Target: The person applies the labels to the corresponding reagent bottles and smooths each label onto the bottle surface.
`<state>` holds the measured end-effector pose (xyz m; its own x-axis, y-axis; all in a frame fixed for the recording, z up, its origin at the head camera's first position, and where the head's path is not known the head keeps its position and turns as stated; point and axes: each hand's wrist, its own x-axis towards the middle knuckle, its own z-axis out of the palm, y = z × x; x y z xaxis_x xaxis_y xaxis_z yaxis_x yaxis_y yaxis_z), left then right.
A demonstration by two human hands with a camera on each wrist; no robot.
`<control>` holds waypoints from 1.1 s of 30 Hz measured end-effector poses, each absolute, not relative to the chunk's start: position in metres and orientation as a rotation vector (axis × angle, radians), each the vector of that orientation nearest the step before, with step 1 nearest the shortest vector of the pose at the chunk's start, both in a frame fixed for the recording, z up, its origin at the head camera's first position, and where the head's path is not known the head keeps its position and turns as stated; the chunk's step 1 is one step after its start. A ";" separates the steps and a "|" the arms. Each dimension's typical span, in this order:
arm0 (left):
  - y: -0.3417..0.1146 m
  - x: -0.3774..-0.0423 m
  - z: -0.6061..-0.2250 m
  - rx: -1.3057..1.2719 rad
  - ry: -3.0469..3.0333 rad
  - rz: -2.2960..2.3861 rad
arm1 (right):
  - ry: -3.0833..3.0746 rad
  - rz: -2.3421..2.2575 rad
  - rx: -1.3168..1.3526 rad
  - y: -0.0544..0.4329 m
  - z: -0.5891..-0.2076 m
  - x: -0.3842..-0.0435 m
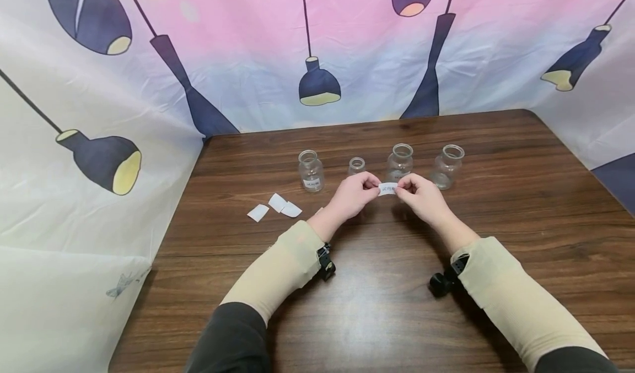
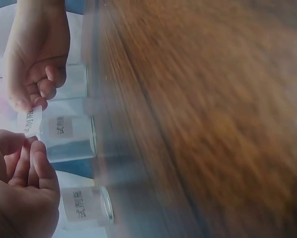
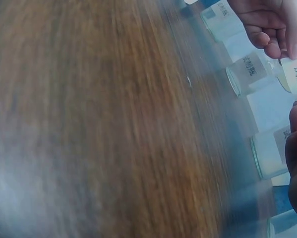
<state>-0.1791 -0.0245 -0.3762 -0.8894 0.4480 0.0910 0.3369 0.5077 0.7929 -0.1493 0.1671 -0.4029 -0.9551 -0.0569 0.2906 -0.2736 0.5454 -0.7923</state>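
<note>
A small white label with printed characters is stretched between both hands above the table. My left hand pinches its left end between thumb and finger, and my right hand pinches the right end. Just behind it stands a glass jar that bears a similar label. To the left are a smaller glass jar, partly hidden by the left hand, and a labelled jar. Beyond the right hand is another glass jar, with no label showing on its visible side.
Several white paper pieces lie on the brown wooden table, left of the left forearm; one is mostly hidden by that wrist. A printed curtain hangs along the table's back and left side.
</note>
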 end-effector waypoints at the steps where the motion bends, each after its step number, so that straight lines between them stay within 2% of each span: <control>1: -0.023 -0.179 -0.376 0.683 2.620 1.333 | -2.555 1.363 0.273 0.168 -0.402 -0.149; 33: 0.017 -0.171 -0.386 0.721 2.591 1.454 | -2.488 1.371 0.214 0.204 -0.409 -0.144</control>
